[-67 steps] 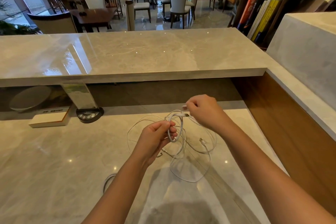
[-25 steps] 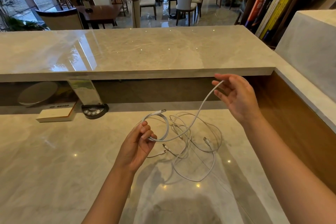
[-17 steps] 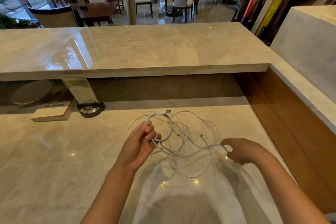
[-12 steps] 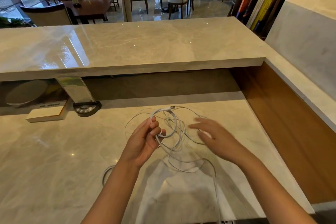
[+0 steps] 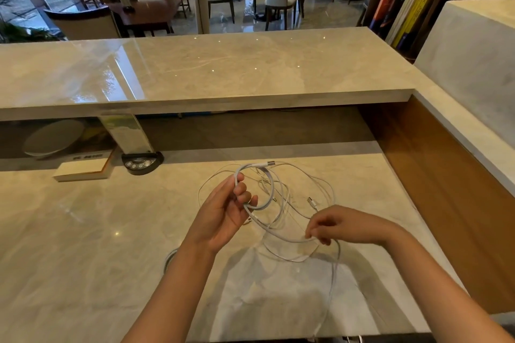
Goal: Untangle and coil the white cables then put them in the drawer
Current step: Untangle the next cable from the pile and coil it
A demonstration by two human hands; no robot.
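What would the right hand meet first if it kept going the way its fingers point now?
Probably the left hand: the right hand points leftward along the pinched white cable toward it, though depth is unclear.

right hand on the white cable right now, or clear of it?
Touching. The head view shows the right hand pinching a strand of the white cable between its fingertips, with the strand running up to the left hand.

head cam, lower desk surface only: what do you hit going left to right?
White box → round black button unit → left hand holding a loop of the white cables → right hand pinching a strand → wooden side panel.
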